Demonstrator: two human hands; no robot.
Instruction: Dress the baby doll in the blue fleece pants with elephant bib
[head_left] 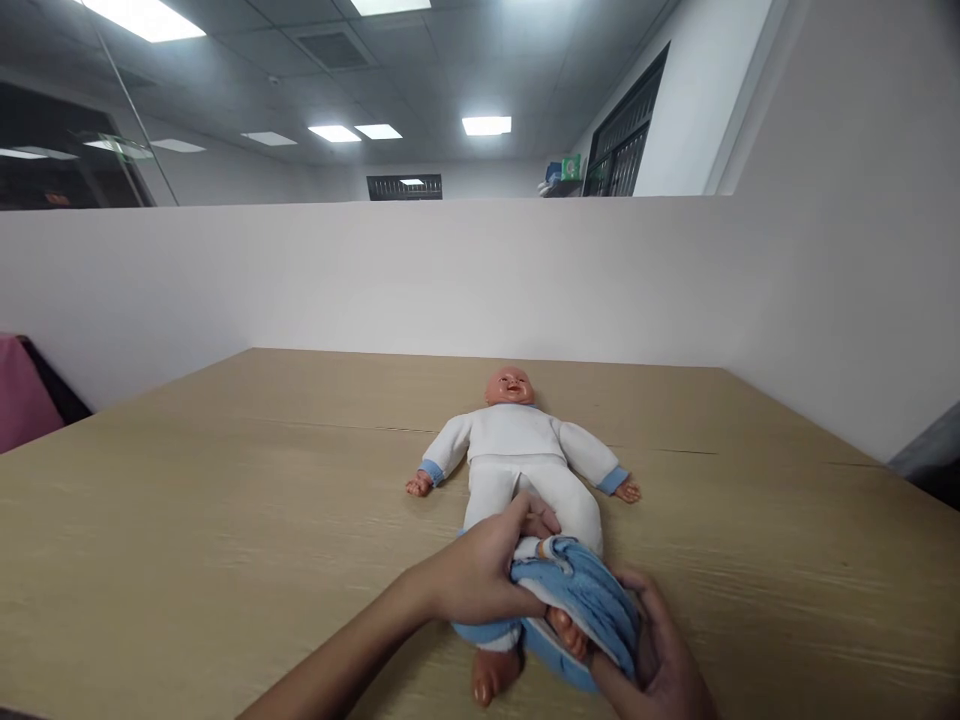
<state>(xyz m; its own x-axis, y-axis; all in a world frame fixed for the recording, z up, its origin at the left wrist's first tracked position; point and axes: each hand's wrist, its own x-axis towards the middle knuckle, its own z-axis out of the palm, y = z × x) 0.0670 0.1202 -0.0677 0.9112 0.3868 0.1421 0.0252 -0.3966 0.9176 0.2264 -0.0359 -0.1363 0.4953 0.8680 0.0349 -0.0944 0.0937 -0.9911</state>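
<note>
Blue garment [592, 590] bunched low on the doll [514, 435], a hand at each side

The garment lies between the two hands, at the foot end of the doll. The left hand [487, 568] reaches across the doll's legs, fingers and thumb closed on the edge nearer the doll's middle, the thumb low beside the toes. The right hand [664, 650] is clamped on the gathered outer side of the garment, fingers outside, thumb near the same toes. One foot [568, 632] of the doll pokes out between the hands, with cloth around it; the other foot [495, 675] shows below a band [487, 633] of blue and white cloth.

The garment is soft, blue and heavily creased, with whitish cloth along its edges and a small orange-brown patch by the left hand's fingers. The doll lies on its back in white clothes with blue cuffs [613, 480], its arms spread and its head [510, 386] away from the hands. A wooden table [225, 520] is under the doll; a pale wall [487, 280] stands past its head.
</note>
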